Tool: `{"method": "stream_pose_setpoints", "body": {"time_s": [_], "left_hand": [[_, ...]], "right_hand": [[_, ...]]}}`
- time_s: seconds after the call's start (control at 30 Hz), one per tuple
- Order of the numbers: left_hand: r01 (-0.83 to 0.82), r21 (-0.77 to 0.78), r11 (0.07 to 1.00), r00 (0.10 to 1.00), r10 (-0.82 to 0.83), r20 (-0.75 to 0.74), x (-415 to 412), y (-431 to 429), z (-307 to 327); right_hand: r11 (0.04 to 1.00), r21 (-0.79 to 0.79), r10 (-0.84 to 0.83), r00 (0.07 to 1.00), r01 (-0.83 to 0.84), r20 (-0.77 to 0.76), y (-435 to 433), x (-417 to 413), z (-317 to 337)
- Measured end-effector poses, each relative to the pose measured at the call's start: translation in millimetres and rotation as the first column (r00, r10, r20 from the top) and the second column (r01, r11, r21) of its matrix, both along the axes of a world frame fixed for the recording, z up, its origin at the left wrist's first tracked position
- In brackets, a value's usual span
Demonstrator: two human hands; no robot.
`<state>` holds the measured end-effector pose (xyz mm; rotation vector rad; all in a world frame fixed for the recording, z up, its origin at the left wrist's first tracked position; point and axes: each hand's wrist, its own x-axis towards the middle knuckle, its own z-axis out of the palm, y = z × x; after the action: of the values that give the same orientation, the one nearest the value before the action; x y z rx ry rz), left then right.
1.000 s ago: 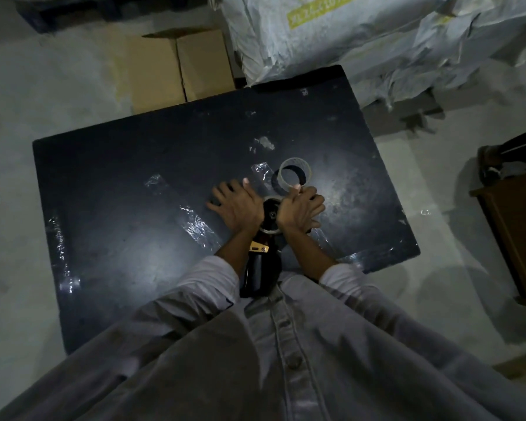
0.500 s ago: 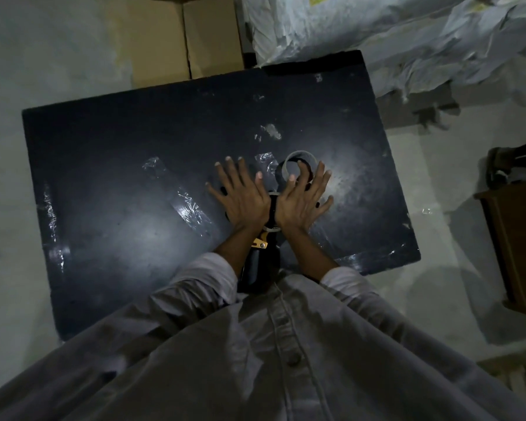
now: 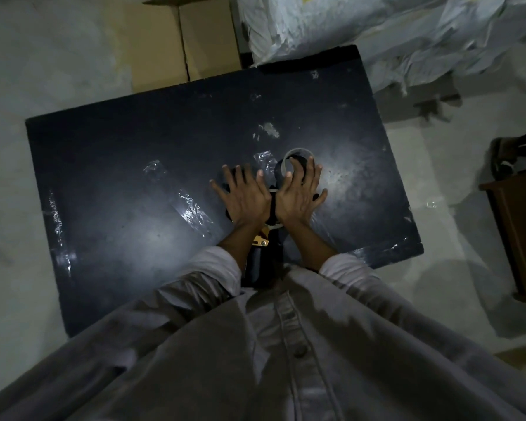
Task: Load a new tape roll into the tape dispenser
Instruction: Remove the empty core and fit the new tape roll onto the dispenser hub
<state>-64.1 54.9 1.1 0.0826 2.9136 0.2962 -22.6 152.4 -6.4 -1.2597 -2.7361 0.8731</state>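
- A dark desk [image 3: 134,165] stands on a pale floor, with a cardboard box [image 3: 182,41] and sacks [image 3: 377,28] behind it and scraps of tape stuck on its top.
- Its left half lies bare; the dispenser [image 3: 260,253] sits at the near edge.
- Both hands, the left [image 3: 245,197] and right [image 3: 298,196], are spread flat with fingers released over the dispenser, as they were half a second ago; a second ago they were curled.
- The roll [image 3: 298,153] stands just beyond the right fingertips.

tape dispenser [image 3: 257,262]: mostly hidden from me under both hands
empty core [image 3: 298,156]: near rim covered by right hand [image 3: 298,199] fingers
sacks [image 3: 377,28]: cut off at top edge (too dim anyway)
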Motion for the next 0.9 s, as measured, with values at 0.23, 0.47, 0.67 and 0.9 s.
{"method": "stream_pose_setpoints", "body": {"time_s": [0.23,0.47,0.67,0.9], "left_hand": [[0.006,0.082,0.997,1.000,-0.007,0.012,-0.6,-7.8,0.9],[-0.128,0.199,0.972,0.992,0.121,0.048,-1.7,-5.5,3.1],[-0.096,0.088,0.991,0.995,0.097,-0.008,-0.7,-2.7,-4.3],[-0.053,-0.007,0.999,0.994,0.052,-0.093,6.3,0.5,-12.8]], "right_hand": [[0.995,-0.092,-0.040,0.998,0.034,-0.056,7.7,1.2,-3.3],[0.997,-0.052,0.051,0.999,-0.050,0.007,16.7,-9.6,-10.7],[0.991,0.029,0.125,0.988,-0.128,0.089,19.7,-13.7,-8.0],[0.990,0.101,0.087,0.990,-0.098,0.109,15.2,-2.5,-10.4]]}}
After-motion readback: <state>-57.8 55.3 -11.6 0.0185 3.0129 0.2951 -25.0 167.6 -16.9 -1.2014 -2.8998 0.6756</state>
